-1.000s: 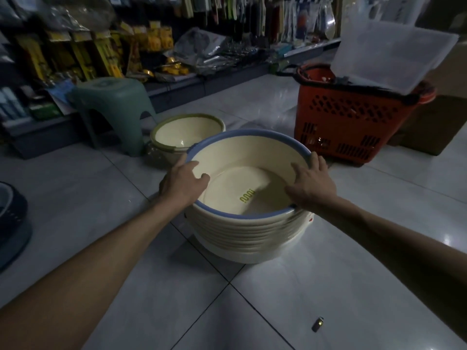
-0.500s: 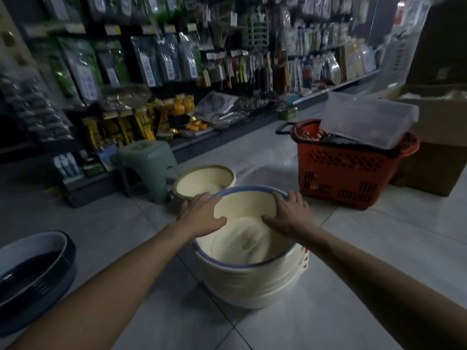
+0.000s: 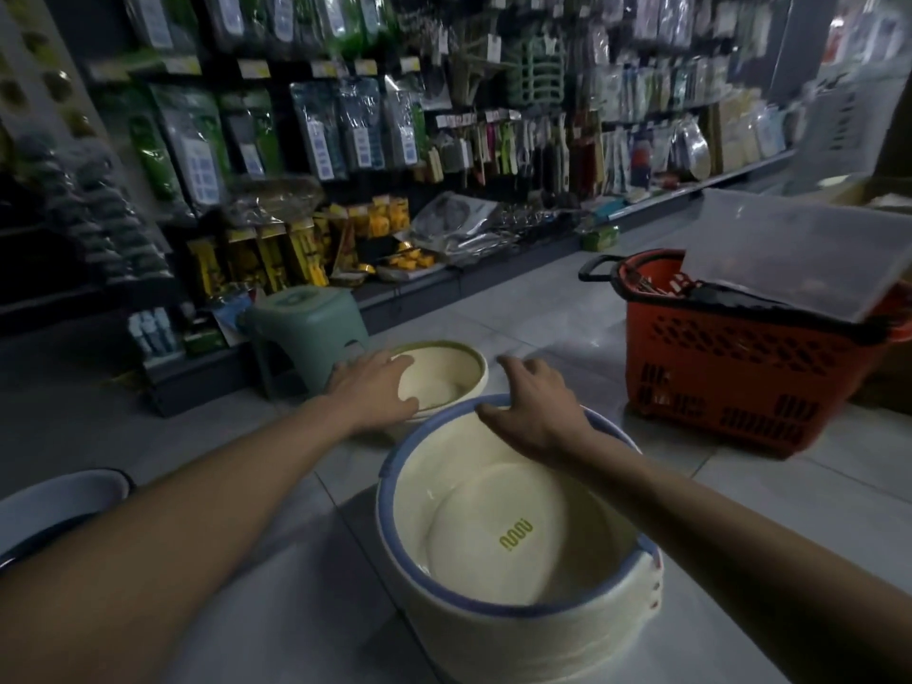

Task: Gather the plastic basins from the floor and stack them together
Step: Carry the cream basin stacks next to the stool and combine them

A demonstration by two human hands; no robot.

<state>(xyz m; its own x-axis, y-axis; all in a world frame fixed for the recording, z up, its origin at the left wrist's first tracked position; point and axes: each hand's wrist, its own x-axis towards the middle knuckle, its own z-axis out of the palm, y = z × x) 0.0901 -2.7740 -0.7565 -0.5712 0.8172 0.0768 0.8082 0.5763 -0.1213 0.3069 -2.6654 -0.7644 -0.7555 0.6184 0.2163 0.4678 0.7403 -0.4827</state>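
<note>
Your left hand (image 3: pixel 375 392) lies over the near left rim of the green-rimmed basin (image 3: pixel 444 382), fingers stretched out and spread, thumb reaching to the right along the edge; the grip is wide and flat, not closed round the rim.

Your right hand (image 3: pixel 538 412) sits at the far rim of the stack (image 3: pixel 518 624), just right of the left hand; its fingers are spread and only lightly bent, the thumb lies on the blue edge, and the grip is loose, holding nothing.

The stack, cream basins nested one in another with a blue rim on top, stands on the floor (image 3: pixel 789 486) in the lower middle of the frame; a small green mark shows on the bottom of the top basin. The green-rimmed basin stands on the floor just above the stack, in the middle of the frame, so close that I cannot tell whether the two touch.

A pale green stool (image 3: pixel 306 323) stands just left of that basin and above it. A red basket (image 3: pixel 730 382) stands at the right, well apart from the stack, with a clear box (image 3: pixel 799 249) tilted across its top. A dark basin (image 3: pixel 54 501) shows at the lower left edge, partly behind your forearm. Shelves (image 3: pixel 345 140) of packaged goods fill the upper half of the frame; the light is dim.
</note>
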